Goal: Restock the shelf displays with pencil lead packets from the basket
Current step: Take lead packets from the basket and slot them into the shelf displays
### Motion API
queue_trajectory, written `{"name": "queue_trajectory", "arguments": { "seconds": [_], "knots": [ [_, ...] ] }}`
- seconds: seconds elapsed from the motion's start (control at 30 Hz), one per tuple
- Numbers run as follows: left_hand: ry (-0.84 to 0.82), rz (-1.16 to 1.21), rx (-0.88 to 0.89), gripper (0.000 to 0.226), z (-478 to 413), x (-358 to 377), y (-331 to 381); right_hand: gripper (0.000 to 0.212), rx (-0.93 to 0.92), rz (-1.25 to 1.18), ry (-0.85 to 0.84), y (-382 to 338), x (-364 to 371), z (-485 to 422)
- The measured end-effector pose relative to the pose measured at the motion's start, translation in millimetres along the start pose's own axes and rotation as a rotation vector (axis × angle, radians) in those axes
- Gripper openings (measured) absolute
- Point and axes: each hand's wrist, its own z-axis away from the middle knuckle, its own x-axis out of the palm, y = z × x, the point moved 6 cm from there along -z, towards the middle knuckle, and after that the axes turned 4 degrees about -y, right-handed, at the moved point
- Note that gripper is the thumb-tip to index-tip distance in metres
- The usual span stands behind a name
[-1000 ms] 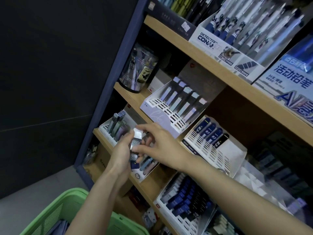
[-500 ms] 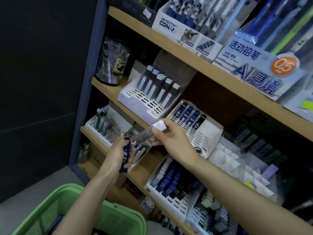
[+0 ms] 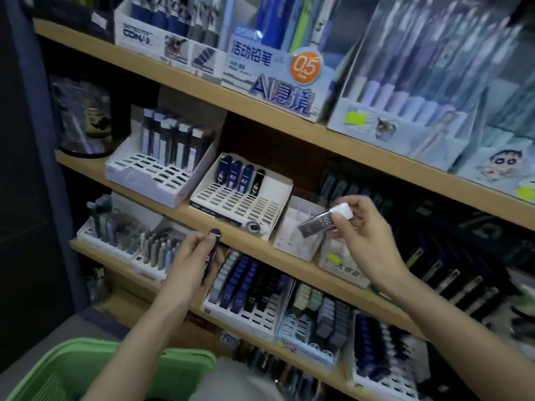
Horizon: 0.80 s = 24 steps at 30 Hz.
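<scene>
My left hand (image 3: 191,259) grips a dark blue lead packet (image 3: 212,250), held upright in front of the middle shelf edge. My right hand (image 3: 364,235) pinches a clear grey lead packet with a white cap (image 3: 324,219), tilted, in front of a clear divided box (image 3: 292,235). Behind and between my hands a white slotted display (image 3: 240,204) holds three blue packets and a black one at its back. The green basket (image 3: 139,369) sits low at the left under my left forearm.
Wooden shelves (image 3: 260,247) carry several more displays: a white tray of pastel packets (image 3: 162,166), a fuller blue and black packet display (image 3: 249,290) below, and pencil boxes (image 3: 275,82) on top. A dark blue frame post (image 3: 37,134) bounds the left side.
My hands have drawn apart: the right hand carried the white-capped packet rightward toward the clear box, and the left hand kept the blue packet. The view swung right along the shelves.
</scene>
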Motion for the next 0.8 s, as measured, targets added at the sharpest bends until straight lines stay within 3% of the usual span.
{"name": "queue_trajectory", "arguments": {
  "seconds": [0.13,0.23,0.7,0.8],
  "knots": [
    [-0.099,-0.084,0.058,0.023,1,36,15,0.017,0.020,0.328,0.209,29,-59,-15],
    [-0.149,-0.132,0.099,0.021,0,59,21,0.025,0.036,0.539,0.149,44,-73,-32],
    [-0.198,-0.226,0.090,0.019,1,92,19,0.019,0.029,0.418,-0.027,56,-51,-69],
    [-0.207,-0.211,0.071,0.018,1,95,15,0.022,0.048,0.499,-0.079,64,-42,-75]
  ]
}}
